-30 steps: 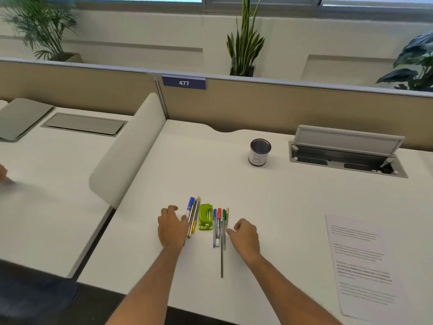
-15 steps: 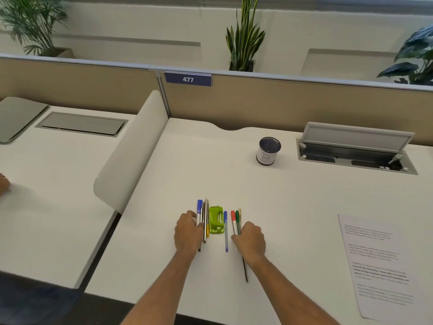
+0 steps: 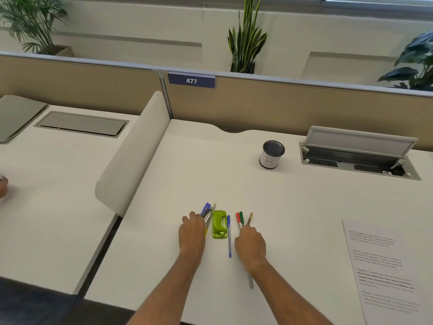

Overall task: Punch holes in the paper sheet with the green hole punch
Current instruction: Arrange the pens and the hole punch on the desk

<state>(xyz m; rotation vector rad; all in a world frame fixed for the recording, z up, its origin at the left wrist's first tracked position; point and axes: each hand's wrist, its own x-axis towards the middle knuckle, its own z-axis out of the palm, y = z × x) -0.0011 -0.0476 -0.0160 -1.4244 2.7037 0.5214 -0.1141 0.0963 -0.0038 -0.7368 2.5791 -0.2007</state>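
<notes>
Green punch [image 3: 219, 224] is seen lying flat on the desk [image 3: 199, 160] between both hands; the left hand [image 3: 191, 233] is curled over a pen bunch [image 3: 207, 213], the right hand [image 3: 250, 242] over the marker ends [image 3: 240, 219]; neither touches it. Rigid and compact, it is best taken by its sides; the sheet [image 3: 384, 266], thin and floppy, lies well right.

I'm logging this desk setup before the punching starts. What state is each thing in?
green hole punch: flat on desk, untouched
paper sheet: flat, printed side up, away from punch
cup: upright
cable hatch: lid open
left hand: on pens
right hand: on pens
</notes>
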